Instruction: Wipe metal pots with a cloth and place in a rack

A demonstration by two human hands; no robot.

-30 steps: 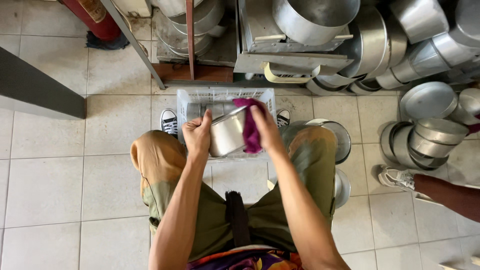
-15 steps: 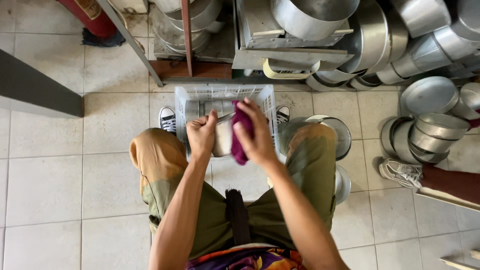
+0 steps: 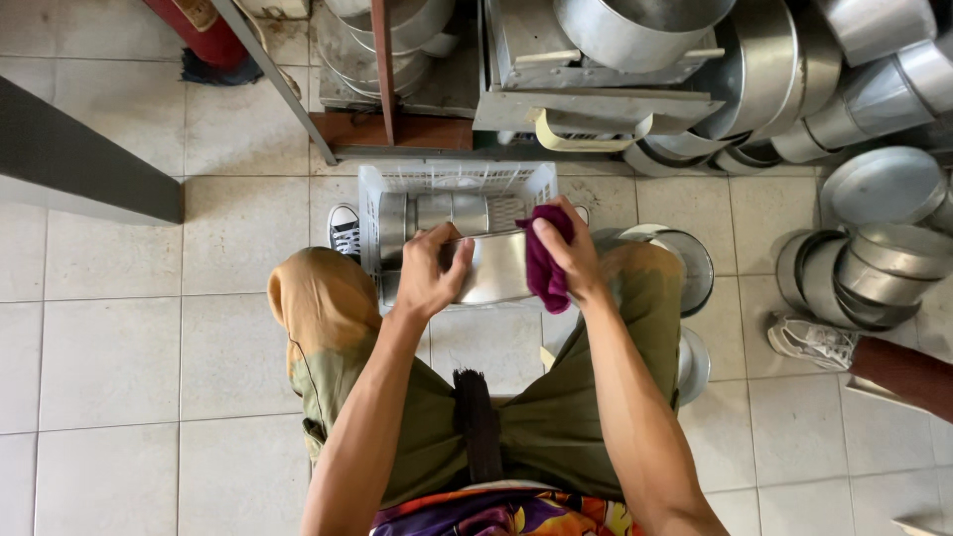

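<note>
Head view: left hand (image 3: 429,278) fingers curl around a metal tin (image 3: 491,266), gripping its left end. Right hand (image 3: 566,256) fingers press a purple cloth (image 3: 544,266) against the tin's right end. Beyond the fingers sits a white crate (image 3: 452,189) holding more tins.

The floor (image 3: 109,357) is laid with pale square tiles with dark grout lines. On it stands a white plastic crate (image 3: 452,184) holding metal tins, just before a rack's red-brown base (image 3: 392,134). To the right, round metal pans (image 3: 859,268) sit stacked in groups on the tiles, with a white sneaker (image 3: 809,337) near them.
</note>
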